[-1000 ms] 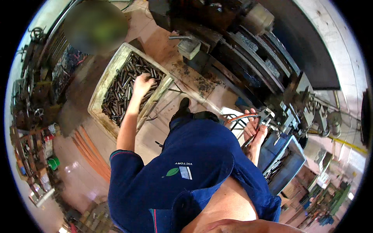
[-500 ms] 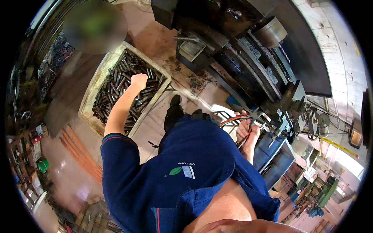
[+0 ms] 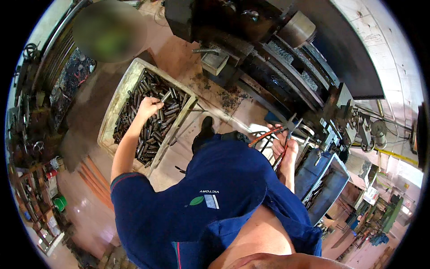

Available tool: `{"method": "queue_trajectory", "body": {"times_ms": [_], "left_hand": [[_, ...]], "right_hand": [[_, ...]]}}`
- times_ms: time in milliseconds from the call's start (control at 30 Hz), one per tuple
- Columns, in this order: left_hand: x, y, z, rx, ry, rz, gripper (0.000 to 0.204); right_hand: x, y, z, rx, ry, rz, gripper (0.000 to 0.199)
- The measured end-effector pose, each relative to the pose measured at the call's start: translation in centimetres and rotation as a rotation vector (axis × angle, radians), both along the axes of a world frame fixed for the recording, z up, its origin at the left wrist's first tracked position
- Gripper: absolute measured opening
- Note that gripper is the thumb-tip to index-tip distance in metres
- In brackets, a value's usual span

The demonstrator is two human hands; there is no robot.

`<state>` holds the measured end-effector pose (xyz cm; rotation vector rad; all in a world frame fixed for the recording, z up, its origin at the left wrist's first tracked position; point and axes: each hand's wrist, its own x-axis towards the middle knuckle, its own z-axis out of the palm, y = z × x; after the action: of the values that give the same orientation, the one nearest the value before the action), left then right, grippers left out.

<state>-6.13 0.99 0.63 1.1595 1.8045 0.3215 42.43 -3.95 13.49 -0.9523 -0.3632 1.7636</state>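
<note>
My left hand (image 3: 150, 107) is closed at the fingertips on a short metal tube (image 3: 166, 96), held over the heap in a pale bin. More dark metal tubes (image 3: 150, 139) lie jumbled below it. At my right side, my right hand (image 3: 285, 151) is wrapped round the orange-red handles of a pair of pliers (image 3: 290, 125). Their metal jaws point up and away, close to the lathe. Whether the jaws grip anything cannot be made out.
The worn pale bin (image 3: 107, 127) stands on the floor at front left. A dark lathe (image 3: 277, 67) fills the far right, with a blue crate (image 3: 333, 179) beside me. Long reddish-brown bars (image 3: 96, 181) lie on the floor at left.
My left hand has drawn back slightly, down and left, out of the heap, and a metal tube now shows in its fingers. My right hand still holds the pliers.
</note>
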Motion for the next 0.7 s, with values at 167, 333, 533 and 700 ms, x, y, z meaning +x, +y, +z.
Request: {"method": "queue_trajectory", "body": {"times_ms": [167,333,533,700], "left_hand": [[8.6,0.7,7.9,0.1,-0.86,0.256,0.02],[17.5,2.7,13.7,-0.004,-1.198,0.012,0.023],[23.0,3.7,15.9,-0.078,-1.073,-0.256,0.025],[24.6,4.5,16.0,-0.135,-1.014,-0.362,0.029]], "right_hand": [[-0.8,2.9,1.2,0.0,-0.211,0.242,0.048],[-2.6,3.6,2.0,0.294,-0.531,0.476,0.045],[-2.4,2.8,3.4,0.278,-0.886,0.667,0.036],[-1.8,1.4,4.9,0.208,-0.971,0.619,0.039]]}}
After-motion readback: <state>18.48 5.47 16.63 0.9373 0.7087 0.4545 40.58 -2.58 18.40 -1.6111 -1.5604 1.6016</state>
